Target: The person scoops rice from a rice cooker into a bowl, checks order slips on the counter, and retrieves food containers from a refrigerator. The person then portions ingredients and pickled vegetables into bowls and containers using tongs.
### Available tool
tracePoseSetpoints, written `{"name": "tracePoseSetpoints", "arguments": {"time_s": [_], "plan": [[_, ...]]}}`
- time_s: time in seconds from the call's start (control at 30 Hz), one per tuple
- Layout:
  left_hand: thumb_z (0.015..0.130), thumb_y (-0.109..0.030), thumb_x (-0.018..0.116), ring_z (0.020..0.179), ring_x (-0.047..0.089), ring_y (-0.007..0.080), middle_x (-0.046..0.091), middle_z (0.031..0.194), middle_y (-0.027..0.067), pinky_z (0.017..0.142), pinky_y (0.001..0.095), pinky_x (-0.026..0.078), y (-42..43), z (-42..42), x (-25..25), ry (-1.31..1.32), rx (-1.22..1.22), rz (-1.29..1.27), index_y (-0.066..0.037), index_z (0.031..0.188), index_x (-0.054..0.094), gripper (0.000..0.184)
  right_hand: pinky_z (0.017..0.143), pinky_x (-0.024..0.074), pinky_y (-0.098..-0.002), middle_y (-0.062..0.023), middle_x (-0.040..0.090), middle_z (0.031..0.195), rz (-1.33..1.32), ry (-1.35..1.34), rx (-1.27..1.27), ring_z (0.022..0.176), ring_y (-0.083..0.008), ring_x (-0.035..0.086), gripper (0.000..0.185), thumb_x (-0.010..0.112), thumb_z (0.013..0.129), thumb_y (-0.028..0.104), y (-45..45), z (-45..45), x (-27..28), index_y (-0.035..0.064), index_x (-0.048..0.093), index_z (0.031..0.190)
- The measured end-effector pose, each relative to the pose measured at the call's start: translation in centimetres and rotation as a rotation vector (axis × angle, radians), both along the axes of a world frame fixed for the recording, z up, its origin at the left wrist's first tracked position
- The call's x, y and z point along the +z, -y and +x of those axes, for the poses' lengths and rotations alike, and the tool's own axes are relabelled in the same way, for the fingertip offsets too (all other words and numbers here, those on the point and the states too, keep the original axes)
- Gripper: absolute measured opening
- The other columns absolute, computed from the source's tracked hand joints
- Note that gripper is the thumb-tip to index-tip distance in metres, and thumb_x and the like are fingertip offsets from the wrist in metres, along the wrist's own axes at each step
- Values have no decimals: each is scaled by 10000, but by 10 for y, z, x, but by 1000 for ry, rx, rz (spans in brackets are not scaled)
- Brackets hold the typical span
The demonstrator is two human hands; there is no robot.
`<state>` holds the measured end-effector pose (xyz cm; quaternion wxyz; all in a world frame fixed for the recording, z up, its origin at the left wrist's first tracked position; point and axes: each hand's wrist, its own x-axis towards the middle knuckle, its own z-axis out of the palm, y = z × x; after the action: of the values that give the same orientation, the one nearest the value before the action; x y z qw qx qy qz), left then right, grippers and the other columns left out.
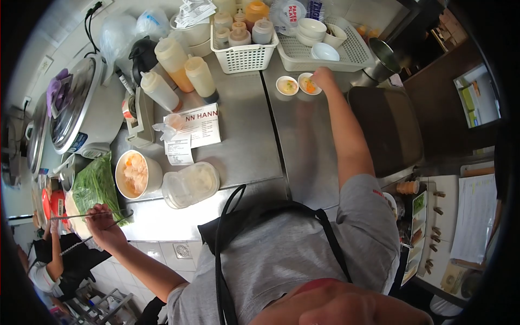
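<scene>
My left hand (pixel 105 230) is closed around a pair of thin metal chopsticks (pixel 76 216), whose ridged ends spread apart to the left. Just beyond it lie a plastic bag of green leaves (pixel 95 184) and a white tub (pixel 139 174) of pale orange, shredded-looking food. At the far side of the counter, my right hand (pixel 323 79) is closed over the right rim of a small white bowl (pixel 309 85) with orange and green bits on top. What its fingers pinch is hidden. A second small bowl (pixel 287 85) with similar contents stands beside it on the left.
Squeeze bottles (pixel 200 76), a white basket (pixel 246 58) of sauce bottles and a tray (pixel 325 66) with bowls line the back. Large cookers (pixel 89 114) stand left. A clear lidded container (pixel 190 184) sits near the front edge. Another person (pixel 51 265) works at lower left.
</scene>
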<state>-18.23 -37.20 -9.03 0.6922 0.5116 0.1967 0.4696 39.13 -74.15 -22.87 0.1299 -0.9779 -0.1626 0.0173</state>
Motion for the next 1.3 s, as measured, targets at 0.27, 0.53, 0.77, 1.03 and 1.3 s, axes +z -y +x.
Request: {"name": "tracePoseSetpoints", "arguments": {"time_s": [0.27, 0.53, 0.77, 1.03, 1.3], "plan": [[833, -286, 428, 836, 542, 209, 567, 880, 94, 765, 301, 414, -5, -1, -9, -91, 159, -89, -44, 891, 526, 268, 682, 445, -335, -110, 618, 787, 148, 19, 56, 739, -244, 585, 195, 540, 714, 187, 4, 8, -2, 58, 621, 835], [862, -415, 335, 862, 529, 172, 558, 917, 107, 750, 305, 405, 64, 116, 14, -388, -86, 232, -19, 918, 520, 441, 716, 424, -228, -49, 544, 932, 782, -567, 737, 808, -108, 515, 360, 581, 742, 96, -120, -193, 134, 25, 501, 1085], [871, -315, 385, 870, 466, 120, 484, 898, 35, 748, 281, 395, 114, 155, -11, -162, -452, 113, -67, 1033, 418, 298, 725, 386, -244, -66, 466, 995, 859, -699, 1017, 836, -124, 468, 610, 558, 696, 46, -156, -316, 124, 56, 290, 1244], [807, -251, 526, 715, 465, 99, 492, 831, 23, 646, 231, 402, 65, 57, -53, -534, -147, 400, -24, 964, 459, 285, 445, 319, -170, 21, 404, 713, 851, -861, 609, 533, -43, 351, 454, 448, 815, 166, -114, -312, 117, 47, 308, 1231], [784, -444, 477, 731, 532, 210, 546, 762, 146, 652, 294, 433, 42, 23, -166, -1088, -270, 101, 57, 1059, 424, 574, 532, 404, -232, -25, 524, 728, 572, -633, 710, 582, -108, 492, 412, 510, 807, 270, -137, -334, 123, 40, 441, 1141]]}}
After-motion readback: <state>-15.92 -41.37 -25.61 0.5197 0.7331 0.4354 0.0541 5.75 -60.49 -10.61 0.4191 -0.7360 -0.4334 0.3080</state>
